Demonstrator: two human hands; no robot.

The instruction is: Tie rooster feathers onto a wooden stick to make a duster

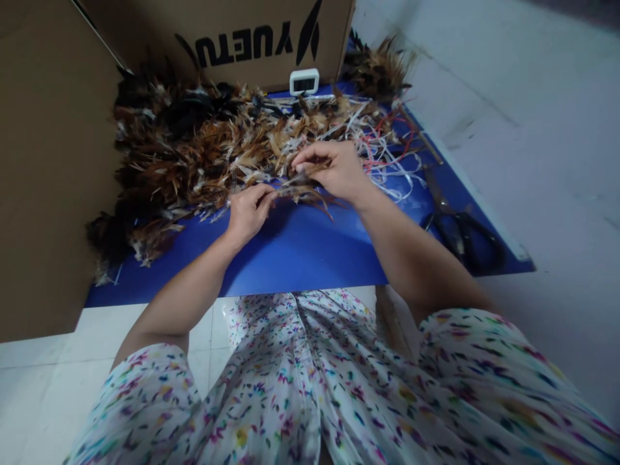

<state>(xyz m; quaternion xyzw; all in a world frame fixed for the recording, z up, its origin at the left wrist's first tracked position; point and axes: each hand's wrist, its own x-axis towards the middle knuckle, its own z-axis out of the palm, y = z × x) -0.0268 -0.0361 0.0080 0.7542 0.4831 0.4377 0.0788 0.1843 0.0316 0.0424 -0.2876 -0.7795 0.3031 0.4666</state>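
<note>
A small bunch of brown feathers (pixel 303 190) stretches between my two hands over the blue tabletop (pixel 310 248). My left hand (pixel 249 210) pinches its left end between thumb and fingers. My right hand (pixel 334 169) is closed on the feathers at the right, with thumb and fingertips together. Behind both hands lies a wide heap of brown, black and white feathers (pixel 194 152). White and red strings (pixel 382 145) are tangled just right of my right hand.
Black-handled scissors (pixel 465 236) lie at the table's right. A small white device with a dark display (pixel 304 82) stands before a cardboard box (pixel 256 39). More cardboard (pixel 48 168) rises at the left. Another feather bunch (pixel 380 70) sits at the back right corner.
</note>
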